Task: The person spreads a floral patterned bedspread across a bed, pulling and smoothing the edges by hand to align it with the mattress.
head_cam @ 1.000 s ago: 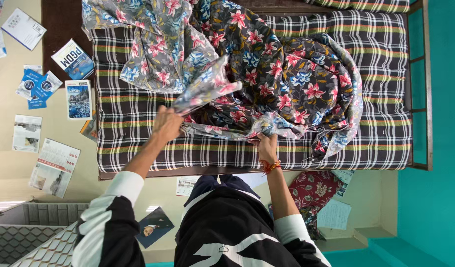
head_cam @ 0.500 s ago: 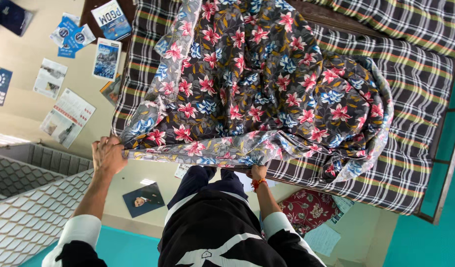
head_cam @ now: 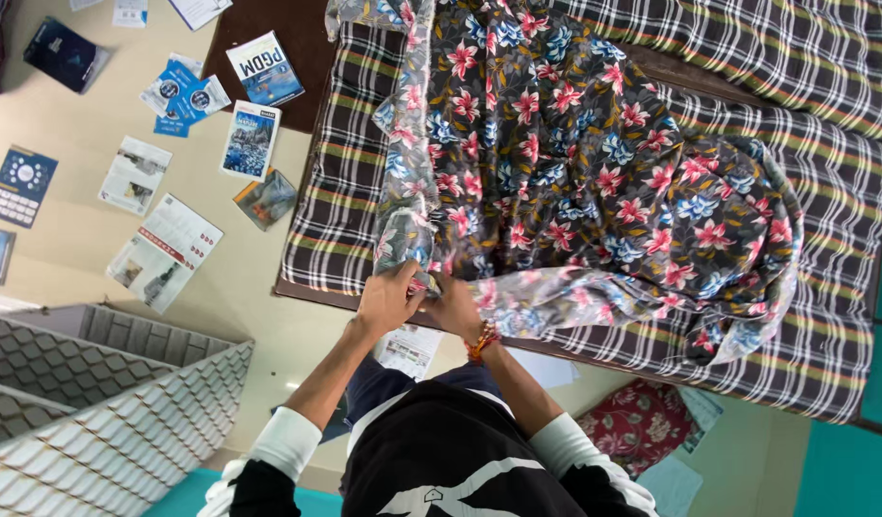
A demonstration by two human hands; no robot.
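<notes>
Both hands meet at the bed's (head_cam: 336, 220) near edge: left hand (head_cam: 388, 299) and right hand (head_cam: 455, 306) each clamped on a floral bedsheet (head_cam: 575, 163) corner. One fold started; the rest lies bunched on the checked mattress, unfolded.

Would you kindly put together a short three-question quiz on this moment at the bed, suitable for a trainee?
1. True or false: the left hand and the right hand are together at the near edge of the floral sheet.
2. What lies under the floral sheet? A) a bare wooden board B) a checked mattress C) a white towel
3. Fill in: the booklets lie on the ____ beside the bed.

Key
1. True; both hands grip the cloth close to each other.
2. B.
3. Floor.
</notes>
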